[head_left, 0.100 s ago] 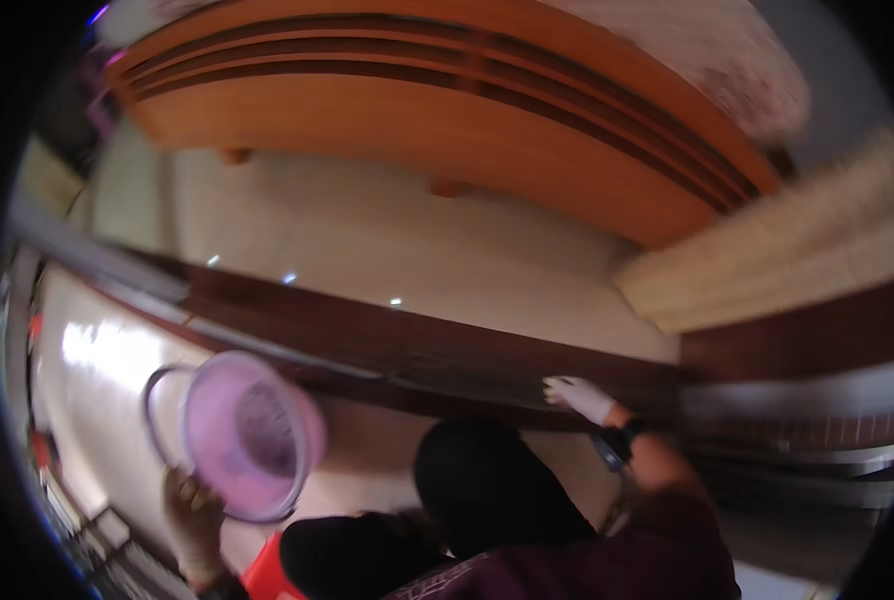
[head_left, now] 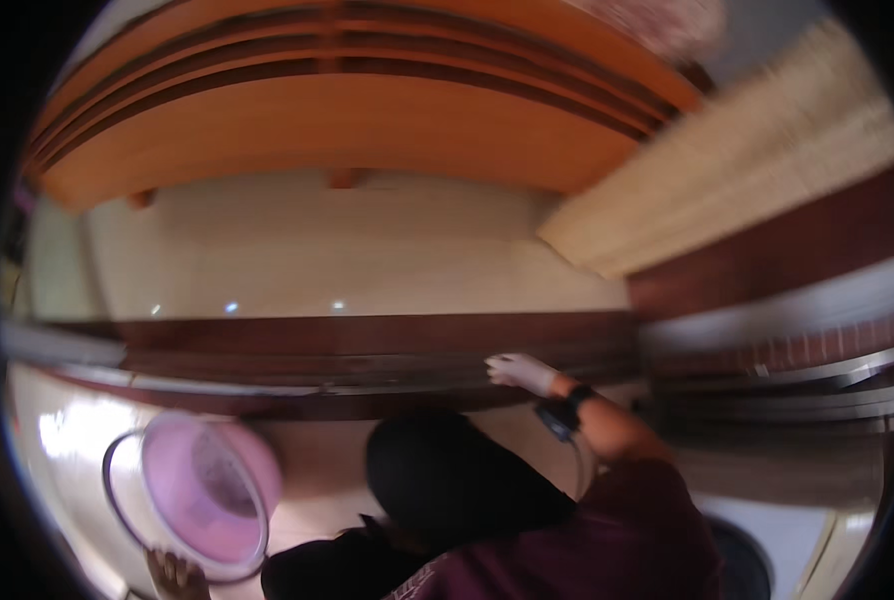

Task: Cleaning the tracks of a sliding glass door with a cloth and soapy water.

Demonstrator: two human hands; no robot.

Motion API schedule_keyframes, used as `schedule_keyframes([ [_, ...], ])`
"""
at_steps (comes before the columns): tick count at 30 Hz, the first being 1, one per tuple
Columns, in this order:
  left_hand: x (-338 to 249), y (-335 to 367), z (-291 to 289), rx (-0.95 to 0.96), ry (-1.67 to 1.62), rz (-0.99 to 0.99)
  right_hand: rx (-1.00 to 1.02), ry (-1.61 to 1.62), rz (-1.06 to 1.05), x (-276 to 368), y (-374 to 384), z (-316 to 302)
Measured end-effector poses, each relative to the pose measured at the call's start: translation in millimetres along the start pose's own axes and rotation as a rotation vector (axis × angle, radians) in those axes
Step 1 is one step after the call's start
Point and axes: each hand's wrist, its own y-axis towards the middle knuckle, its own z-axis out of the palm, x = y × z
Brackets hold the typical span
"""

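A pink bucket (head_left: 257, 455) stands tilted at the lower left, its open mouth showing a paler inside with a greyish patch at the bottom. Its dark hoop handle (head_left: 110, 485) swings out to the left. My left hand (head_left: 177, 575) is closed around this handle at the lower edge, fingers curled. Further right, my right hand (head_left: 522, 372), in a pale glove, reaches over the dark brown step (head_left: 417, 345). Its fingers are bent together, and what they hold, if anything, is too blurred to see. A black band (head_left: 579, 395) sits on that wrist.
A long orange wooden bench (head_left: 337, 120) spans the far side over a beige tiled floor (head_left: 367, 240). Pale cloth or curtain (head_left: 727, 150) hangs at the right. A small dark device (head_left: 555, 420) with a cable lies below my right wrist. My dark-clothed knee (head_left: 447, 480) is in the middle.
The whole view has turned, so the bench, bucket and both hands sit further left in the picture. The bucket and left hand also appear lower. Neither hand's grip visibly differs.
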Motion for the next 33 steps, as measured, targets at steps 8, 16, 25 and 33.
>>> schedule_keyframes([
  [8, -52.6, -1.4, 43.1, -0.993, 0.615, 0.373, -0.119, -1.17, -0.427, -123.7, 114.1, 34.6],
  [16, -9.6, 14.8, 57.8, -1.244, 0.844, 0.268, -0.766, -0.734, 0.199, -170.0, 108.1, -80.5],
  [25, 14.9, 7.1, 61.8, -1.396, 0.948, 0.151, -0.956, -0.542, 0.216, -201.8, 130.0, -196.4],
  [33, 26.2, -19.0, 72.5, -1.5, 0.985, 0.111, -0.882, -0.542, 0.366, -205.9, 144.8, -213.7],
])
